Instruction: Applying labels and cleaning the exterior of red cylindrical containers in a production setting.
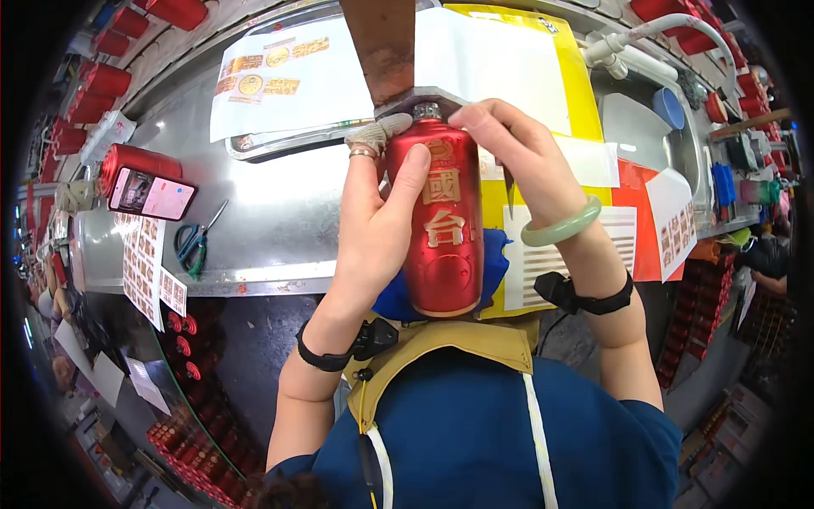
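Observation:
A red metallic bottle (443,263) with raised gold characters lies on its back, its base toward me and its clear neck pointing away. My left hand (377,208) grips it from the left side, thumb laid across the front; pale wraps cover some fingers. My right hand (517,140), with a green bangle above it, is bent in a pinch at the bottle's right shoulder near the neck. Its fingertips hide whatever is between them. Below that hand shows a thin dark pointed piece (510,187); whether the hand holds it I cannot tell. Blue cloth (498,263) lies beneath the bottle.
Green-handled scissors (192,246) and a phone (151,194) propped on a red bottle (136,161) are on the metal table's left. Gold label sheets (140,254) overhang its edge. A brown upright post (386,47) stands beyond the bottle. At right are striped label sheets (577,254).

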`<state>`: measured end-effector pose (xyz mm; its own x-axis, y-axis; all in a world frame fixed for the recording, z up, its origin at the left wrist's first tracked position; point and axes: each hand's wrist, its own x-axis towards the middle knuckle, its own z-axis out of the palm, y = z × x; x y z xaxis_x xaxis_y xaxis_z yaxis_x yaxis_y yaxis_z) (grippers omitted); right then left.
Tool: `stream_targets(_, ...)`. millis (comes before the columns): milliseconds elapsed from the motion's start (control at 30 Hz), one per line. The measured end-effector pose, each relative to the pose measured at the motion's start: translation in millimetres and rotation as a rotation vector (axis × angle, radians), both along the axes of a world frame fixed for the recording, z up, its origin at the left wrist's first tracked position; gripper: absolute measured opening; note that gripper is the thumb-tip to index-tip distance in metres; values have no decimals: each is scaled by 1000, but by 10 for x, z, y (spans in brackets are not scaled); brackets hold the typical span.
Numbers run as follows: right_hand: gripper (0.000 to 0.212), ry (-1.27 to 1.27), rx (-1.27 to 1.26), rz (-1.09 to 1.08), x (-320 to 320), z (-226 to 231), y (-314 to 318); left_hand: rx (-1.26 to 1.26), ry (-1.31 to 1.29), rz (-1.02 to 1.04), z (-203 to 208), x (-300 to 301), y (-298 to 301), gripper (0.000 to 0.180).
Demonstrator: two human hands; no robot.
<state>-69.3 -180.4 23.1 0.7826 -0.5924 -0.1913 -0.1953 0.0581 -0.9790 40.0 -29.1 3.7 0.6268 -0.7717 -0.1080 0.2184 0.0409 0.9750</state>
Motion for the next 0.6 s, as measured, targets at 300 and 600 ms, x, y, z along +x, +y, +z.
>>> stream_targets(300, 23, -182, -158, -102, -220, 66, -116, -96, 96, -3, 3, -68, 111, 55)
stream_targets(600, 44, -243, -1095, 190, 21, 509, -62, -4, -66, -72, 94, -126, 162, 60)
